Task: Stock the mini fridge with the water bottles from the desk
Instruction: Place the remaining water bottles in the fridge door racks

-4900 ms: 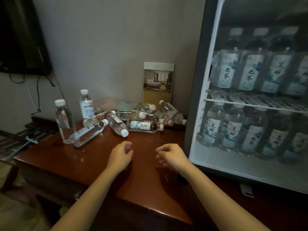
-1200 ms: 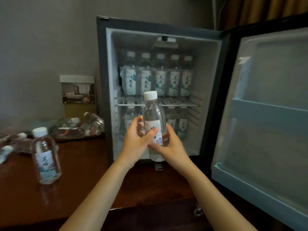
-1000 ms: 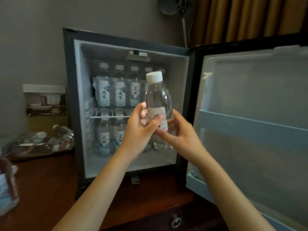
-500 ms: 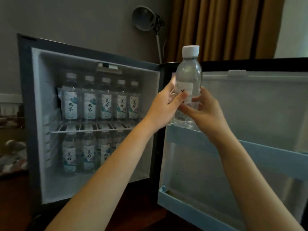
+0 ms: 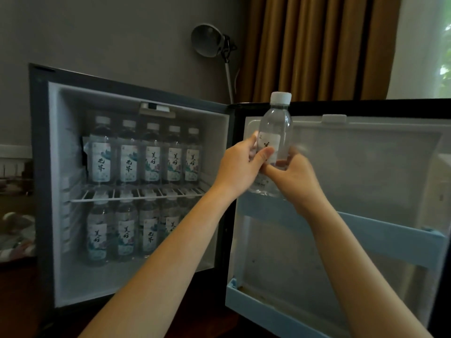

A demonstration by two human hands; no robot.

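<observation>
I hold a clear water bottle [image 5: 277, 132] with a white cap upright in front of the open fridge door [image 5: 366, 167]. My left hand [image 5: 240, 168] grips its label from the left and my right hand [image 5: 296, 178] grips its lower part from the right. The bottle's base sits at the left end of the door's upper pale-blue shelf [image 5: 371, 234]; whether it rests on the shelf is hidden by my hands. The mini fridge [image 5: 48, 167] stands open, with rows of labelled bottles [image 5: 146, 162] above and below its wire rack [image 5: 136, 195].
The door's lower pale-blue shelf [image 5: 263, 311] shows nothing in it. A grey lamp [image 5: 207, 40] and brown curtains [image 5: 317, 47] stand behind the fridge. Blurred bottles [image 5: 14, 230] lie on the dark desk at the far left.
Both hands have lowered the bottle slightly toward the door's upper shelf, its base now at the shelf rail. The view has shifted a little to the right.
</observation>
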